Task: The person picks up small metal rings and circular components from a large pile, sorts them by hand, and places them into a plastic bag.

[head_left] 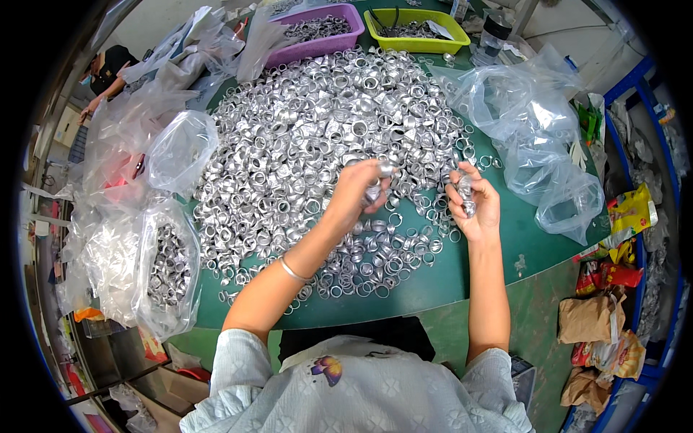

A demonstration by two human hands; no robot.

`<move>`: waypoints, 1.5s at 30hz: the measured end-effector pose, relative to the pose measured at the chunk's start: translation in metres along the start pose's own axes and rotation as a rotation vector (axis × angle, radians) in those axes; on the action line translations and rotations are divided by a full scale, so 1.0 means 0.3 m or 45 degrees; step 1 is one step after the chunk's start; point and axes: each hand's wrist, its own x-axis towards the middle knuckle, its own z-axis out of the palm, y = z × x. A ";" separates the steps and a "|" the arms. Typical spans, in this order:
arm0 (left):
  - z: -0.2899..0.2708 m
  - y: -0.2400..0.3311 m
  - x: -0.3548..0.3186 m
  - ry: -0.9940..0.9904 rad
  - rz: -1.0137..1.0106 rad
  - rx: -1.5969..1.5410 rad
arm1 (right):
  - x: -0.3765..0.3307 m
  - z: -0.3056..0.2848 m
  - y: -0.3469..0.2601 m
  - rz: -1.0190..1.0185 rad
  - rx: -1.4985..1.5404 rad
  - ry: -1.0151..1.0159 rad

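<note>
A wide heap of silver metal rings (289,130) covers the middle of the green table (520,252). Over the heap's near right part, my left hand (359,189) is closed on several rings, one of them showing at the fingertips. Further right, near the heap's edge, my right hand (474,202) has its fingers curled round a few more rings (465,193), stacked along the fingers. Between my hands and my body lies a smaller, flatter spread of rings (368,263).
A purple basin (317,45) and a yellow-green basin (419,43) with metal pieces stand at the back. Clear plastic bags (520,108) lie at right; a bag of rings (170,267) sits at left. A blue shelf (642,289) holds packets. Another person (108,76) is at far left.
</note>
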 end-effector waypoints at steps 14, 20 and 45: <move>0.000 -0.055 -0.119 0.221 -0.239 -0.548 | 0.153 0.147 0.212 -0.929 -2.721 0.141; -0.009 -0.055 -0.164 0.232 -0.265 -0.476 | 0.156 0.128 0.204 -1.086 -2.501 0.150; 0.134 -0.149 -0.287 0.255 -0.252 -1.111 | -0.204 0.296 0.384 -1.203 -2.256 -0.210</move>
